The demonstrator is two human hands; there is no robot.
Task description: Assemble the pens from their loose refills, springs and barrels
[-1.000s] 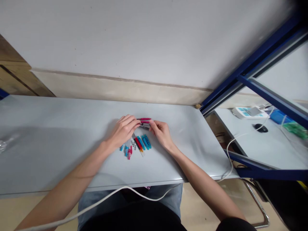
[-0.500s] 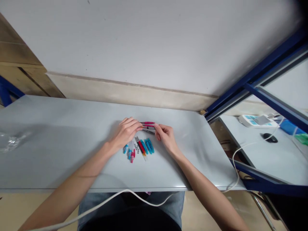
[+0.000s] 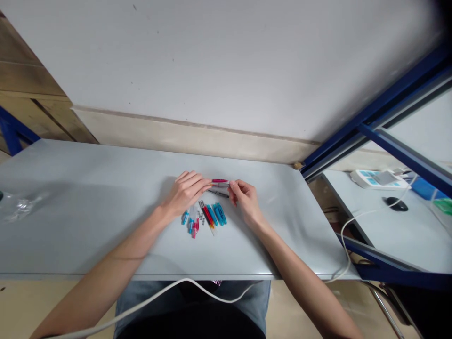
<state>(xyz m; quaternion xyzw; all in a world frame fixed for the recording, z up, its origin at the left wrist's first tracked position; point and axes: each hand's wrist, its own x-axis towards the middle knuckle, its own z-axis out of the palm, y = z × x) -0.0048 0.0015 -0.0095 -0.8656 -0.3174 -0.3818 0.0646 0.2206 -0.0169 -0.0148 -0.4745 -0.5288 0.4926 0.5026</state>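
Apparently for steadiness, left hand (image 3: 187, 189) and right hand (image 3: 245, 200) pinch opposite ends of slim grey pen piece (image 3: 221, 185); blue barrels (image 3: 219, 214) grouped nearer the body, probably for easy reach.

Two hands (image 3: 189, 192) (image 3: 244, 197) mid-frame, with one gray tube (image 3: 222, 185) between them. One red pen (image 3: 219, 180) just above, one dark pen (image 3: 219, 193) below. At least three blue barrels (image 3: 219, 213) and two blue tips (image 3: 184, 217); refills (image 3: 206, 213) too bunched to count, sorry. One mouse (image 3: 397, 204), far right. One bag (image 3: 21, 208), far left.
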